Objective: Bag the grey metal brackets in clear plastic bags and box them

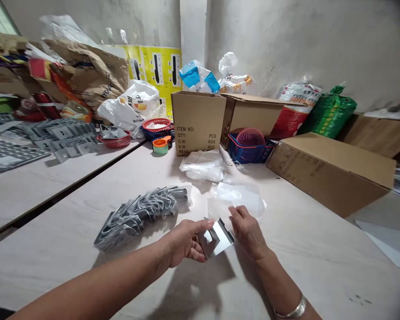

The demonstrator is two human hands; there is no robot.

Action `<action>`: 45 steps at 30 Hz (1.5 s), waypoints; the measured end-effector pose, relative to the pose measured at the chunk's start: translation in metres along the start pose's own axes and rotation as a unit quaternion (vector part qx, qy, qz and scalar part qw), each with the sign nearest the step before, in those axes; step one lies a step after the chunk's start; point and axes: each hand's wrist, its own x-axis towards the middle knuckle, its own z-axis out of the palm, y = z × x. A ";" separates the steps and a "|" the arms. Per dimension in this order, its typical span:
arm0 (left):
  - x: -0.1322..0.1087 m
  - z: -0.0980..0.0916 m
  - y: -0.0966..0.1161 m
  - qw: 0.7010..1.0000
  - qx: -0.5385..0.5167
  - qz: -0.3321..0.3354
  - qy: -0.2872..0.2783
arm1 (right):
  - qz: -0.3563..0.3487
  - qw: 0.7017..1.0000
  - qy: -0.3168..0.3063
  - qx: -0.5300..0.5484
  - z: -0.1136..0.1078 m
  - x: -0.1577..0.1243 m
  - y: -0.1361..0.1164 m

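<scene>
My left hand (186,242) is closed around a small stack of shiny bent metal plates (216,238), held just above the pale wooden table (86,240). My right hand (246,231) rests beside the plates, with its fingers curled on a clear plastic bag (236,198) that lies flat on the table just beyond. To the left of my hands lies a long fanned row of the same metal plates (140,213).
Behind stand an upright cardboard box (198,122), a long cardboard box (330,171) at right, a blue basket (250,149), red baskets, crumpled plastic bags (203,166) and sacks along the wall. A second table (36,178) at left carries more metal plates.
</scene>
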 end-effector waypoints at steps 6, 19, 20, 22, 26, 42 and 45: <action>0.011 -0.005 -0.003 0.999 -0.025 -0.016 0.031 | -0.037 0.999 0.009 0.006 -0.009 0.005 -0.006; 0.010 0.005 0.000 0.981 -0.156 0.077 0.086 | -0.068 0.996 0.028 0.049 -0.014 0.008 -0.014; 0.010 0.006 -0.001 0.978 -0.168 0.082 0.088 | -0.066 0.996 0.029 0.058 -0.014 0.007 -0.014; 0.011 0.008 -0.002 0.974 -0.190 0.093 0.084 | -0.064 0.994 0.030 0.080 -0.013 0.006 -0.015; 0.013 0.012 -0.002 0.967 -0.219 0.115 0.057 | -0.058 0.990 0.022 0.126 -0.010 0.005 -0.020; 0.013 0.024 -0.007 0.981 -0.144 0.119 0.059 | 0.096 0.920 -0.032 0.378 -0.018 0.011 -0.034; 0.013 0.026 -0.007 0.979 -0.155 0.106 0.074 | 0.176 0.861 -0.047 0.475 -0.018 0.013 -0.028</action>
